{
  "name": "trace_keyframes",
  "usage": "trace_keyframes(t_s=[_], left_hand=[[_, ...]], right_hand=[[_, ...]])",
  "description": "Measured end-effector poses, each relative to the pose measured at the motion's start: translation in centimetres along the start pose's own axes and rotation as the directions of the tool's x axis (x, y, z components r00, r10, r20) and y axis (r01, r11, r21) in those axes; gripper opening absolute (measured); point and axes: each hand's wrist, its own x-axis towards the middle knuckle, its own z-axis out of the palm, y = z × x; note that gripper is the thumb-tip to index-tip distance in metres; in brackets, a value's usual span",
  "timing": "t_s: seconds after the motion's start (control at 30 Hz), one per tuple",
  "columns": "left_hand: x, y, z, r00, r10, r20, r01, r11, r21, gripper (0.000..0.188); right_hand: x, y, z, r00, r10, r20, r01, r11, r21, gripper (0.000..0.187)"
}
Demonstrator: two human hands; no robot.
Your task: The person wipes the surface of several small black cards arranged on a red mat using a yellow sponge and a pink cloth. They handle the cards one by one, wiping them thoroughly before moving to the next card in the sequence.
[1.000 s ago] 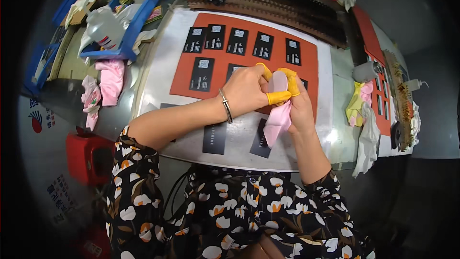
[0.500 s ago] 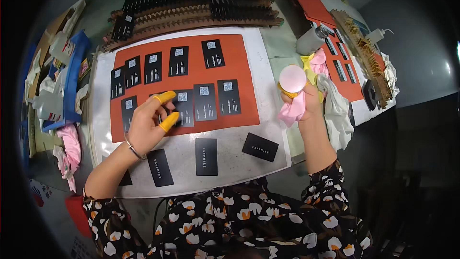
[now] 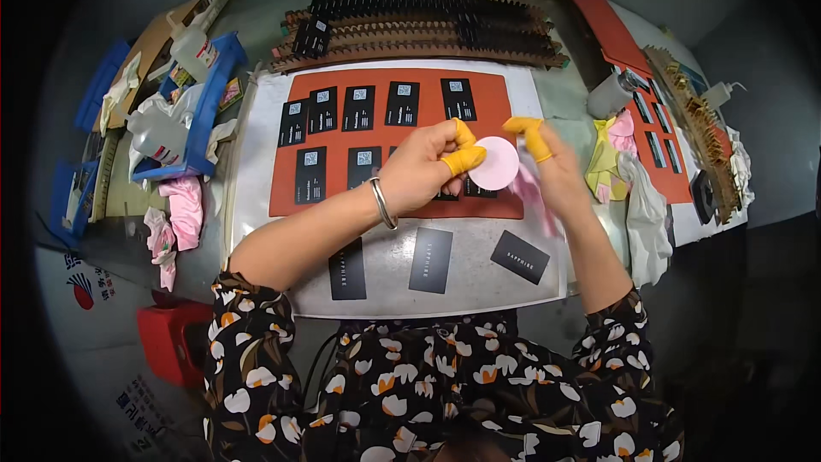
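My left hand (image 3: 423, 167), yellow covers on thumb and forefinger, pinches the edge of a round pad (image 3: 495, 163) wrapped in pink cloth. The loose pink cloth (image 3: 532, 192) trails behind the pad, beside my right palm. My right hand (image 3: 560, 175) is just right of the pad, its yellow-covered fingertips stretched out and off the disc; its lower fingers are partly hidden. Beneath, black cards (image 3: 403, 103) with a square code lie in two rows on a red mat (image 3: 329, 77). My hands hide some of the near row.
Nearer me lie dark cards (image 3: 430, 261) on the white sheet. Behind the mat stand toothed racks (image 3: 428, 13) of black cards. A blue tray (image 3: 224, 77) with bottles is at left. At right are a silver canister (image 3: 611, 94), white cloth (image 3: 647, 227) and another red mat (image 3: 671, 124).
My left hand has left the cards and moved right to grip the round pad. My right hand has loosened from around the pad. The view has shifted, so the table appears further right.
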Motion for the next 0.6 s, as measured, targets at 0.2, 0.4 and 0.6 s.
trace_keyframes(t_s=[0.2,0.4,0.6], left_hand=[[-1.2,-0.1,0.5,0.989,0.129,-0.07,-0.132,0.991,-0.036,0.012],[-1.2,1.1,2.1,0.94,0.341,0.029,-0.332,0.928,-0.167,0.021],[-0.9,0.5,0.5,0.986,0.122,0.116,-0.117,0.992,-0.046,0.006]], right_hand=[[-0.5,-4.1,-0.6,0.925,0.218,0.312,-0.266,0.956,0.121,0.02],[-0.9,-5.9,-1.4,0.905,0.282,0.318,-0.404,0.806,0.434,0.017],[-0.9,-5.5,-2.8,0.974,0.139,0.181,-0.183,0.949,0.257,0.016]])
